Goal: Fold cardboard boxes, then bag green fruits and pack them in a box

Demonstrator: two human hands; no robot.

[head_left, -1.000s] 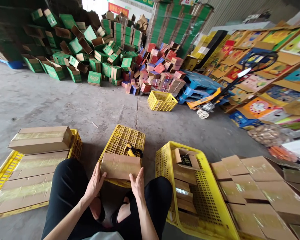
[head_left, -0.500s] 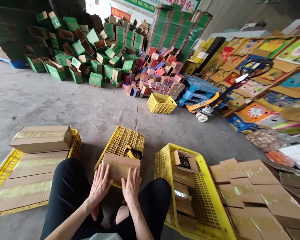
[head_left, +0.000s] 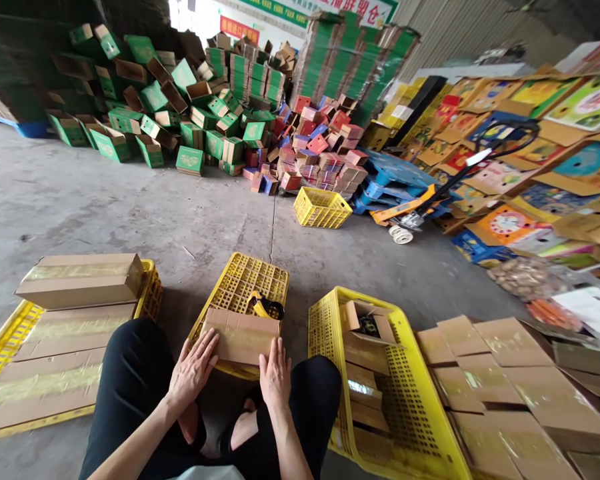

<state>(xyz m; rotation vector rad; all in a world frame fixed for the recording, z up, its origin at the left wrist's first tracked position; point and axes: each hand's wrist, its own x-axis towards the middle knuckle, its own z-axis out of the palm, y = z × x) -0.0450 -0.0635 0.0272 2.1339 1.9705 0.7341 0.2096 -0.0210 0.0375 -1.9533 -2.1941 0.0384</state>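
A small taped cardboard box (head_left: 241, 337) lies on an upturned yellow crate (head_left: 240, 283) between my knees. My left hand (head_left: 194, 365) lies flat with fingers stretched against the box's near left edge. My right hand (head_left: 275, 373) rests flat with fingers together at the box's near right edge. Just behind the box sits a yellow and black tape dispenser (head_left: 265, 307).
Sealed cardboard boxes (head_left: 80, 280) are stacked on a yellow crate at my left. A yellow crate (head_left: 410, 427) with small cartons stands at my right, flat cartons (head_left: 510, 373) beyond it. Green and red boxes, a yellow basket (head_left: 321, 207) and a pallet jack (head_left: 415, 207) lie farther off.
Both hands have slid back off the top of the box toward its near edge. The box has stayed on the crate.
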